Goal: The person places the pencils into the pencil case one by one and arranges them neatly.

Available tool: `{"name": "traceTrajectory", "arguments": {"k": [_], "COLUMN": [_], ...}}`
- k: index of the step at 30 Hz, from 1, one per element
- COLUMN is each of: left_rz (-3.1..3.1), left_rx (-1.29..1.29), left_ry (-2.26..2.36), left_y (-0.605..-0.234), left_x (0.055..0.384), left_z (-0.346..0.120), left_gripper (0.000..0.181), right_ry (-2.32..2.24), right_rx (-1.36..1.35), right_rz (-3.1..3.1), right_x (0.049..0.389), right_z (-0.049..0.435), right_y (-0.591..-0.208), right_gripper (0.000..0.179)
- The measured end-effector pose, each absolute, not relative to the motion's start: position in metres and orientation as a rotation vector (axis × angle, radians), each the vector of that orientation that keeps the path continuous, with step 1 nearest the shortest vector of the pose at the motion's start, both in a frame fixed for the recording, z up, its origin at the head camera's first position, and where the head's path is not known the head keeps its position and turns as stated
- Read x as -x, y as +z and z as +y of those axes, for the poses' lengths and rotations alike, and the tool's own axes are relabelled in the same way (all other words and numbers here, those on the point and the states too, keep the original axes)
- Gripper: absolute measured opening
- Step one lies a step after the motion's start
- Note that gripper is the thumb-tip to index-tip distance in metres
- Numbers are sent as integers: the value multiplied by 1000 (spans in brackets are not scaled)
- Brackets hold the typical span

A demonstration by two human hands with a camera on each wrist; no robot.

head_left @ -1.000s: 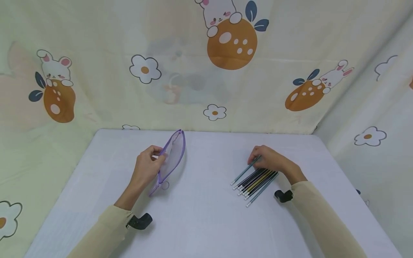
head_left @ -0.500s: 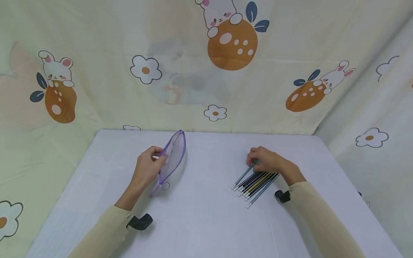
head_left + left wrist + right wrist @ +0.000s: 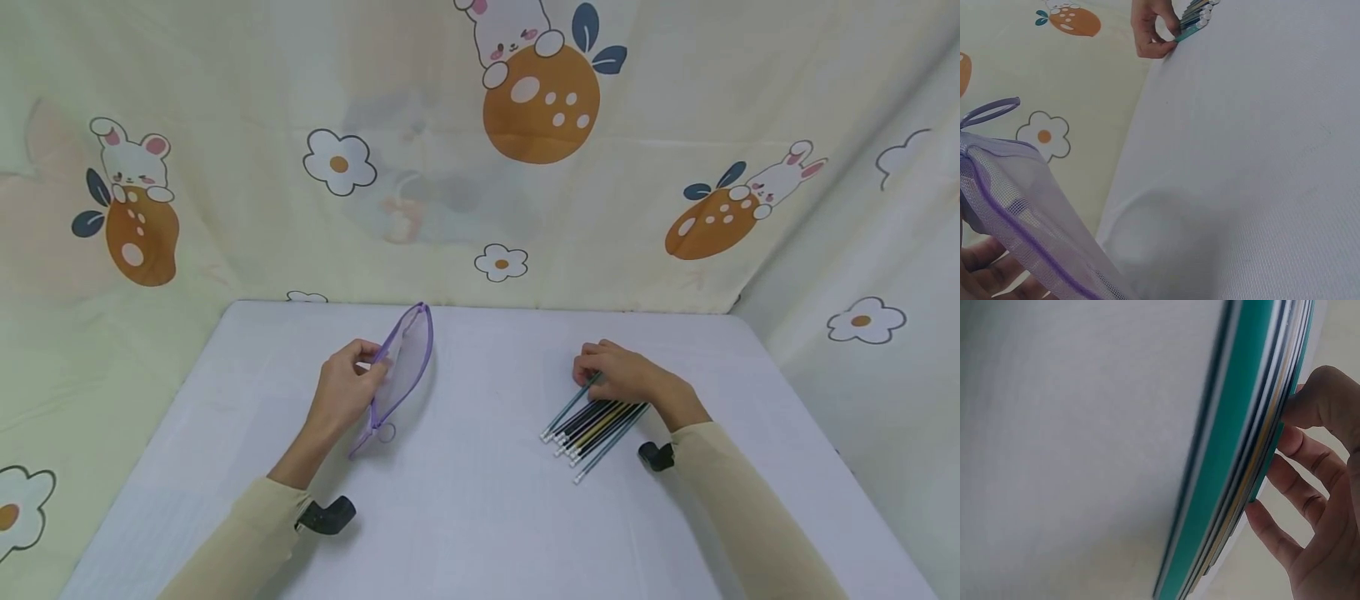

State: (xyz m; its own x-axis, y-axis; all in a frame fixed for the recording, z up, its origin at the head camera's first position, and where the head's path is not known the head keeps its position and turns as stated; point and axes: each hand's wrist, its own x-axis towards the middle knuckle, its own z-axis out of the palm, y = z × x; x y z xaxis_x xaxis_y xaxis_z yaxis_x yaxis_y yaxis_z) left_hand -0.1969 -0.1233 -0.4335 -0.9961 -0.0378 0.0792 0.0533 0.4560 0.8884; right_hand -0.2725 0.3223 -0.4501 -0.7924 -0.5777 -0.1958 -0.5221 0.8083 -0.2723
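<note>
A cloth [image 3: 262,242], a table [image 3: 480,508], a left hand [image 3: 343,393] on a pouch [image 3: 405,360] and a right hand [image 3: 621,372] on pencils [image 3: 597,431].
The cloth, with rabbits and flowers, hangs beyond both hands; the white table is below them. Beige sleeves [image 3: 232,546] cover the forearms. The left hand grips the purple-edged mesh pouch by its near side, thumb against the edge, and the pouch stands tilted. Well apart from it, the pencils lie in a close row under and before the right hand, their white ends pointing away from this hand. Its thumb and fingers are bent and pinch one teal pencil [image 3: 572,407] at the row's side. Near each wrist is a black device [image 3: 327,516]. A small loop [image 3: 387,432] hangs at the pouch's near end.
</note>
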Motion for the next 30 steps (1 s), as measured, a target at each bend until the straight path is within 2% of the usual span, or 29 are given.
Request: {"name": "traceTrajectory", "arguments": {"k": [30], "left_rz": [-2608], "left_rx": [-9], "left_ry": [-1597], "left_y": [-434], "left_x": [198], "left_z": [-121], "left_gripper": [24], "right_ry": [-212], "right_rx": [949], "right_rz": [2816], "right_x": [265], "right_z": [330], "right_y": [-440], "right_gripper": [26]}}
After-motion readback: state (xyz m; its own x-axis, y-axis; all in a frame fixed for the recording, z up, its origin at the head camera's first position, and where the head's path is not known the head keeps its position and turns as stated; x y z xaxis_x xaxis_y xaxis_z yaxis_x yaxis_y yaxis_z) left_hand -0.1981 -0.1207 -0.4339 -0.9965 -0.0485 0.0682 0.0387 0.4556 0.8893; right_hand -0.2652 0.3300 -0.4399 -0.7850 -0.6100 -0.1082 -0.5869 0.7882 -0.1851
